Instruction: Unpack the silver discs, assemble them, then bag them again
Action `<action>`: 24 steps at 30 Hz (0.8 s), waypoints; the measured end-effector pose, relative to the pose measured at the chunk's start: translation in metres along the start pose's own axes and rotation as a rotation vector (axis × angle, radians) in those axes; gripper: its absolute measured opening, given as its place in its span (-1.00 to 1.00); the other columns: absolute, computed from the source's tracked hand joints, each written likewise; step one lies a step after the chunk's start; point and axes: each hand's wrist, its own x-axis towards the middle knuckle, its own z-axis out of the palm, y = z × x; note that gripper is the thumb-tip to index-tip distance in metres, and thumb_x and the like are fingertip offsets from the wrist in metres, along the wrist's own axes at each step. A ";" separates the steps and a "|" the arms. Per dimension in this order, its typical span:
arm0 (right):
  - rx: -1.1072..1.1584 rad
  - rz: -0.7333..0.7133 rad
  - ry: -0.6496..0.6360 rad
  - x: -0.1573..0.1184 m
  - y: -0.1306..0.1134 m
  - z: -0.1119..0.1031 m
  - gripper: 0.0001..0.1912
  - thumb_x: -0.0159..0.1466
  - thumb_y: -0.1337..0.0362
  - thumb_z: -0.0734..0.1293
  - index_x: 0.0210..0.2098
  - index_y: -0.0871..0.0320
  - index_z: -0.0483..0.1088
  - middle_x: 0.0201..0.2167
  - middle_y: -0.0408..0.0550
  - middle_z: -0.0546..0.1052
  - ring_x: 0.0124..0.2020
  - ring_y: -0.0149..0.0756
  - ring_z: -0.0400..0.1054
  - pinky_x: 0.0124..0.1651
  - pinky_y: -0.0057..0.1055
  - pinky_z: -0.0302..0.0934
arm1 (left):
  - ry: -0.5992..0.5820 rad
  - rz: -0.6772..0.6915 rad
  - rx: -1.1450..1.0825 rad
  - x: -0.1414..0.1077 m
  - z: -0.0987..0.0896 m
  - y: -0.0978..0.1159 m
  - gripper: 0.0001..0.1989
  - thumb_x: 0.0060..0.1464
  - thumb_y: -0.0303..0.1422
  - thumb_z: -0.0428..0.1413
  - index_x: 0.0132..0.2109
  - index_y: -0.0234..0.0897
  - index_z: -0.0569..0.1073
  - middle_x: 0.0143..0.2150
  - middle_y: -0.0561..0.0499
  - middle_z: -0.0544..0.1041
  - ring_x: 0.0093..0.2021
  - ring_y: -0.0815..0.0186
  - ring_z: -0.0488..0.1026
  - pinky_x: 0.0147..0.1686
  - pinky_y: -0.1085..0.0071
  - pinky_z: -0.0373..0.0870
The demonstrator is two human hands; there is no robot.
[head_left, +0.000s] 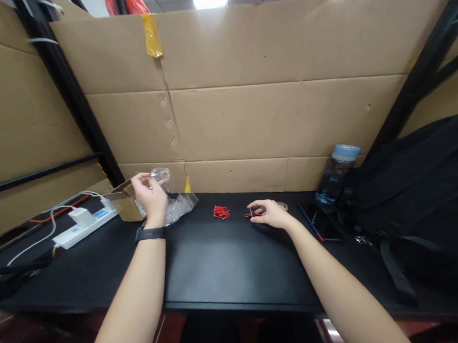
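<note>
My left hand (150, 193), with a dark watch band at the wrist, is raised over a small open cardboard box (128, 206). Its fingers are closed on a clear plastic bag (162, 178). More clear plastic (180, 207) lies on the black table (234, 263) just right of that hand. A small pile of red cords (221, 212) rests near the table's middle. To its right, my right hand (267, 213) is low over the table, fingers curled around a small item with a red loop (248, 215); most of it is hidden.
A white power strip (86, 229) with cables lies at the left. Toward the right are a roll of clear tape (282, 206), a blue pen (310, 222), a dark phone (326, 222), a blue-lidded bottle (337, 173) and a black backpack (418, 202). Cardboard panels (234, 120) stand behind.
</note>
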 end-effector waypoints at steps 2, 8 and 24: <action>-0.007 -0.003 0.016 0.000 0.000 0.001 -0.55 0.06 0.26 0.53 -0.03 0.08 0.54 -0.13 -0.03 0.64 -0.18 -0.21 0.56 -0.11 -0.35 0.44 | -0.159 0.098 -0.029 -0.023 0.013 0.020 -0.83 0.31 -0.41 -0.10 0.03 -0.23 0.24 -0.05 -0.04 0.39 -0.19 0.33 0.54 -0.20 0.41 0.48; -0.003 0.030 0.184 -0.001 0.003 -0.006 -0.43 0.05 0.25 0.53 0.05 0.09 0.44 -0.12 0.00 0.62 -0.25 -0.28 0.55 -0.14 -0.36 0.42 | -0.931 0.493 0.004 -0.130 0.054 0.064 -0.78 0.30 -0.40 -0.05 0.03 -0.16 0.39 -0.06 -0.07 0.53 -0.05 0.21 0.51 0.02 0.29 0.40; -0.200 -0.078 0.316 -0.010 -0.015 -0.038 -0.68 0.04 0.28 0.52 -0.19 0.16 0.56 -0.24 -0.03 0.57 -0.32 -0.33 0.48 -0.21 -0.43 0.34 | -1.343 0.694 0.208 -0.164 0.058 0.057 -0.66 0.32 -0.23 -0.01 0.17 -0.14 0.42 0.09 -0.10 0.53 0.10 0.11 0.44 0.11 0.18 0.33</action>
